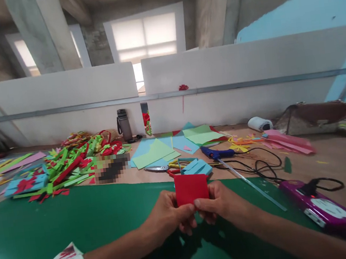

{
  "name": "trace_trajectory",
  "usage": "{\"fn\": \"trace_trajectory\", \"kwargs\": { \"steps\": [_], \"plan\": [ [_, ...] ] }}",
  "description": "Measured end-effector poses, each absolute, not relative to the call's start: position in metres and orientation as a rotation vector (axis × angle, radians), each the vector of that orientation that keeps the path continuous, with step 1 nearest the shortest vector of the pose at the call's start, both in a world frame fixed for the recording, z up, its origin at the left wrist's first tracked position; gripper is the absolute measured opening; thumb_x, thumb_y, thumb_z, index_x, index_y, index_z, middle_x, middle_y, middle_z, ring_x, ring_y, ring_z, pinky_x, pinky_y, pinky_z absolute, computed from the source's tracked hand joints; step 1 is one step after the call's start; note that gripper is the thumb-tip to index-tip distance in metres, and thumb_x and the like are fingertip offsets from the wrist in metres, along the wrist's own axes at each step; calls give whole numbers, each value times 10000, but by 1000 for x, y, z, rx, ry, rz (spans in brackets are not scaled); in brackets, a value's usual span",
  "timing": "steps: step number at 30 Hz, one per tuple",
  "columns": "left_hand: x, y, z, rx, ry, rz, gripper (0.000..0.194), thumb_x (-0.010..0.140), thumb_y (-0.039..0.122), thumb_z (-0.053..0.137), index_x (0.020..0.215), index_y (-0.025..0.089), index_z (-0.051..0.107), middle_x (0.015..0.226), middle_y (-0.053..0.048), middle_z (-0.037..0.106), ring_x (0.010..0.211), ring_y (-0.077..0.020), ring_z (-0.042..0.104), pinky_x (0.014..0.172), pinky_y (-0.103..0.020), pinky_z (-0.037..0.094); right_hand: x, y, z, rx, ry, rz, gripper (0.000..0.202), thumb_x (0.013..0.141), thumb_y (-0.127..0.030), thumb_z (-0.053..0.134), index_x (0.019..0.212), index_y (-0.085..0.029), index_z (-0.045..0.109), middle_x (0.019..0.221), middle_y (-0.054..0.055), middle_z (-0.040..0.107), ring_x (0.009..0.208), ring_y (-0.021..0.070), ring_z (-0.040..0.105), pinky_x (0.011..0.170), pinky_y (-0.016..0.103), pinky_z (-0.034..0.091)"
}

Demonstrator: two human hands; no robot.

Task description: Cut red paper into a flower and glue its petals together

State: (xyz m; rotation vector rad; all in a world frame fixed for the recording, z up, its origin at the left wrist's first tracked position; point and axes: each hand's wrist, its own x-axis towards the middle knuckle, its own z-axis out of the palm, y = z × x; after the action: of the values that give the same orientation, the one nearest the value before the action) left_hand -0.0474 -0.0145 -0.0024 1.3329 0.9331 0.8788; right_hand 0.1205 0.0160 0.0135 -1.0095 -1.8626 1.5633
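A small red paper square is held up in front of me, above the green mat. My left hand grips its left side and lower corner, thumb on the front face. At the right side, my right hand pinches it the same way, the two thumbs nearly meeting at the bottom edge. The fingers behind the paper are partly hidden. Just beyond it lie folded light blue paper pieces and scissors.
A blue glue gun with a clear glue stick lies right of centre, its cable curling towards a purple power strip. Green and red paper strips are heaped at left. Coloured sheets, a bottle and a bag stand further back.
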Motion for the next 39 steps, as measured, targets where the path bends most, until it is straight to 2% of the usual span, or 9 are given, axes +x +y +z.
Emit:
{"fn": "trace_trajectory", "kwargs": {
  "steps": [7,13,20,27,31,34,39],
  "plan": [
    [-48,-10,-6,1371,961,866,223,702,278,572,715,76,666,532,-23,578,408,-75,484,412,-173,374,119,17,8,-1007,-1972,1459,114,717,-174,511,639,-131,582,525,-27,552,439,76,466,441,181,379],
    [-44,-7,-10,1389,1029,879,203,694,283,579,666,88,632,514,-10,562,386,-73,469,399,-175,368,124,15,8,-1018,-2066,1371,150,682,-70,467,624,-136,589,529,-44,547,441,59,454,419,152,337],
    [-47,-8,-4,1350,1044,897,237,699,317,619,694,80,630,516,-24,573,406,-85,482,428,-196,412,127,19,13,-989,-2058,1455,119,706,-120,476,683,-141,591,541,-44,530,415,66,446,402,173,357],
    [-58,-4,5,1254,1029,976,214,693,305,652,690,96,604,534,-31,596,456,-108,523,466,-216,447,140,27,15,-1014,-1953,1437,97,695,-131,493,606,-170,486,467,-67,486,402,67,463,420,183,350],
    [-58,-3,5,1220,1021,987,225,691,315,660,721,98,607,542,-30,600,463,-112,529,472,-224,456,143,31,15,-1030,-1915,1449,50,702,-195,559,678,-157,538,532,-54,525,421,70,491,413,180,367],
    [-55,-4,1,1239,1012,933,239,691,312,659,765,86,631,544,-38,607,452,-113,530,479,-232,459,140,29,13,-997,-1922,1493,144,711,-280,606,756,-145,588,613,-24,572,464,85,520,414,185,378],
    [-45,-8,-6,1280,1001,903,259,694,330,659,733,74,643,570,-50,605,431,-95,511,445,-205,413,131,16,12,-911,-1960,1470,144,757,-200,529,686,-124,627,609,-6,598,498,79,484,472,188,388]
  ]
}}
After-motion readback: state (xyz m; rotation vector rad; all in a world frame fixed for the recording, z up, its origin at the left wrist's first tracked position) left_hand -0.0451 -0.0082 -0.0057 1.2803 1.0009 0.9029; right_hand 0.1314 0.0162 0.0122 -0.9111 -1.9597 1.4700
